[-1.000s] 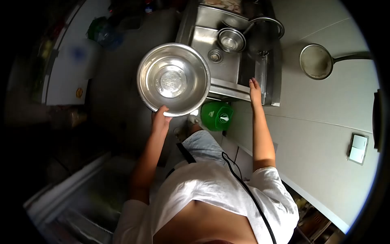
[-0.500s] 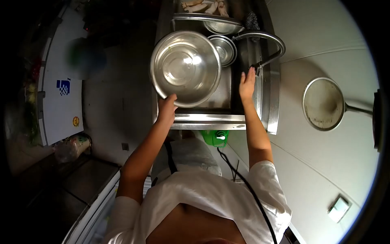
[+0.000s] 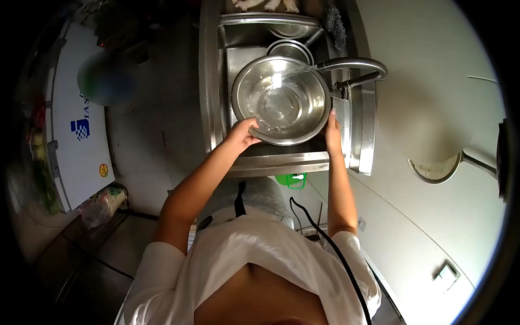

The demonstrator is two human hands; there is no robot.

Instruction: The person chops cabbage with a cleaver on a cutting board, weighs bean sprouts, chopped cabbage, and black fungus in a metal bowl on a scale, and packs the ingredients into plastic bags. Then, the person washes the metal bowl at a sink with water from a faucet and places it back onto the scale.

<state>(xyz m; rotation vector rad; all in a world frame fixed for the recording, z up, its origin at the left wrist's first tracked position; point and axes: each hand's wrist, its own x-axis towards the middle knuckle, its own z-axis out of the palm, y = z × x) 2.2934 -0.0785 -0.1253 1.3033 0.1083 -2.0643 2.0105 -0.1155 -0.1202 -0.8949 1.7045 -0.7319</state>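
Note:
A wide stainless steel basin (image 3: pixel 260 127) is in the sink, with water streaming into it from the curved faucet (image 3: pixel 352 62). My left hand (image 3: pixel 242 134) grips its near-left rim, thumb on the inside and fingers beneath. On the right side of the basin, my right hand (image 3: pixel 333 135) holds the rim, its fingers pointing away from me; part of this hand is hidden by the basin. Behind the basin, small nested metal bowls (image 3: pixel 291 46) stand in the sink (image 3: pixel 223 43).
Pale pieces of food (image 3: pixel 271 5) lie beyond the sink's far edge. A steel wool scourer (image 3: pixel 336 27) sits at the far right. At right is a long-handled pan or strainer (image 3: pixel 436 168), partly blurred. A white chest freezer (image 3: pixel 81 154) stands at left, a green container (image 3: pixel 295 180) below the sink.
The basin has moved right, under the faucet, and water now runs into it. My right hand has left the faucet's base and come to the basin's right rim.

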